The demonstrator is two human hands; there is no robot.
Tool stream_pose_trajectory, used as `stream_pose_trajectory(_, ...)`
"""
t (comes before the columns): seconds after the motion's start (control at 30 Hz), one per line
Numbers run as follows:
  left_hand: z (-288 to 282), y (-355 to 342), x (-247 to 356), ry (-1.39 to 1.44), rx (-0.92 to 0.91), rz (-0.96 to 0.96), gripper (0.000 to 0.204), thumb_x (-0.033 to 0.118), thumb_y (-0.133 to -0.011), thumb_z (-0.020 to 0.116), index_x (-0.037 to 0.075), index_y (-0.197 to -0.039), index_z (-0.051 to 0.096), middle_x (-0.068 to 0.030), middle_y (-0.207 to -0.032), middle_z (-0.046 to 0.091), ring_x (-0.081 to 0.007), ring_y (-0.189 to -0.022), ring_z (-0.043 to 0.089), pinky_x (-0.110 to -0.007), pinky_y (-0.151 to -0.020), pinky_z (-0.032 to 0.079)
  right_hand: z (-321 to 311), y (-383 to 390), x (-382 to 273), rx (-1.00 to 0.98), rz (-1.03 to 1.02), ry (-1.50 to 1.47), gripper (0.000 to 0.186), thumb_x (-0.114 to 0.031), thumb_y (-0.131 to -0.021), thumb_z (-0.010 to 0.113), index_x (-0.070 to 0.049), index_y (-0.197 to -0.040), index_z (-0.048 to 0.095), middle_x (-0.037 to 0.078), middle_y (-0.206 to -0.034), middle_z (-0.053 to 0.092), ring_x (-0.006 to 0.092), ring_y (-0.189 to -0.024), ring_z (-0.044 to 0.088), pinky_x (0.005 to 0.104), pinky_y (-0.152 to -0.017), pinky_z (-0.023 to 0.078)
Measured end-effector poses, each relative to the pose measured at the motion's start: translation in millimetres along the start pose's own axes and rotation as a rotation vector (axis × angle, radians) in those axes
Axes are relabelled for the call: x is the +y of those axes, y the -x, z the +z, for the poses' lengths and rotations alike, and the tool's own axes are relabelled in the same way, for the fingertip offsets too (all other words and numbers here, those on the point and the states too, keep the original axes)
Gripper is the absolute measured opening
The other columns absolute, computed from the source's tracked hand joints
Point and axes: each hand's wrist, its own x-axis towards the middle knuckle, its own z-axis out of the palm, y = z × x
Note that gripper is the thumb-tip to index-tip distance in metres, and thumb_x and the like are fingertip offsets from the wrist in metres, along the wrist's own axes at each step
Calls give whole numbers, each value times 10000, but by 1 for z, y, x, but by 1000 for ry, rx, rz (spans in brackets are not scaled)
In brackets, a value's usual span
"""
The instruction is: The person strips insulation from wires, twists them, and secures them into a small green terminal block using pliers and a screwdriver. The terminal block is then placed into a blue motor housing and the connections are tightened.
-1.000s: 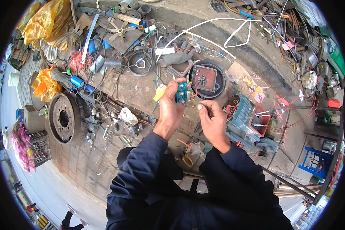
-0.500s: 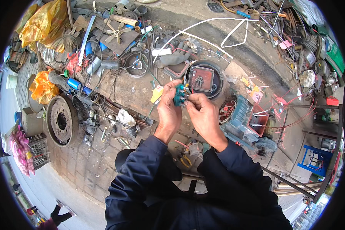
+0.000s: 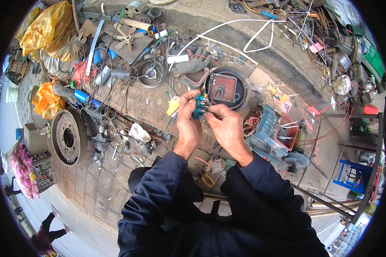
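Note:
Between my hands, in the middle of the view, is a small teal terminal block (image 3: 198, 109) with metal posts. My left hand (image 3: 188, 128) is closed around its left side, thumb and fingers pressed on it. On its right side my right hand (image 3: 227, 128) pinches at one of the posts; what its fingertips hold is too small to make out. Just beyond is a dark round housing (image 3: 243, 96) with a square reddish box (image 3: 229, 82) in it. To the right lies a blue-green electric motor (image 3: 263, 136) with an open, red-lined wiring box (image 3: 286, 133).
Yellow-handled pliers (image 3: 207, 180) lie on the ground near my legs. A rusty wheel rim (image 3: 68, 136) stands at the left. A grey glove (image 3: 193, 67) and a metal fan (image 3: 129, 39) lie farther off among scrap. A metal frame (image 3: 378, 162) rises at the right.
Both hands stay on the terminal block, with only a slight shift of the right fingers. A passer-by at the lower left has moved farther into view.

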Motion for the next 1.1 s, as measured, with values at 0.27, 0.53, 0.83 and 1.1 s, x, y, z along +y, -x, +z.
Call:
stream_pose_trajectory(0.27, -1, 0, 4, 13, 2, -10, 311, 235, -1033, 538, 59, -1286, 582, -39, -1209, 654, -185, -1107, 632, -338, -993, 473, -6, -3, -6, -44, 99, -56, 99, -16, -915, 752, 41, -995, 738, 87, -803, 755, 64, -714, 663, 268, -629, 539)
stream_pose_trajectory(0.53, -5, -10, 12, 115, 189, -30, 338, 279, -1023, 571, 37, -1244, 653, -37, -1009, 674, -222, -877, 615, -362, -848, 470, -24, -4, 24, -97, 105, -160, 135, -16, -950, 734, 57, -1062, 720, 77, -910, 741, 138, -710, 711, 279, -628, 593)
stream_pose_trajectory(0.83, -3, -10, 17, 137, 172, -16, 360, 301, -997, 605, 27, -1224, 665, -54, -1089, 679, -240, -912, 606, -385, -863, 463, -25, -6, 149, -181, 347, 674, 221, -172, -878, 707, -2, -1010, 756, 304, -975, 709, 514, -983, 676, 555, -877, 555)
stream_pose_trajectory(1.1, -4, -8, 23, 221, 117, -151, 339, 285, -997, 614, 32, -1215, 679, -57, -1137, 702, -234, -957, 616, -398, -883, 482, -22, -10, 133, -40, 186, 714, 246, -224, -911, 709, -2, -1014, 738, 283, -948, 725, 492, -946, 694, 550, -840, 555)
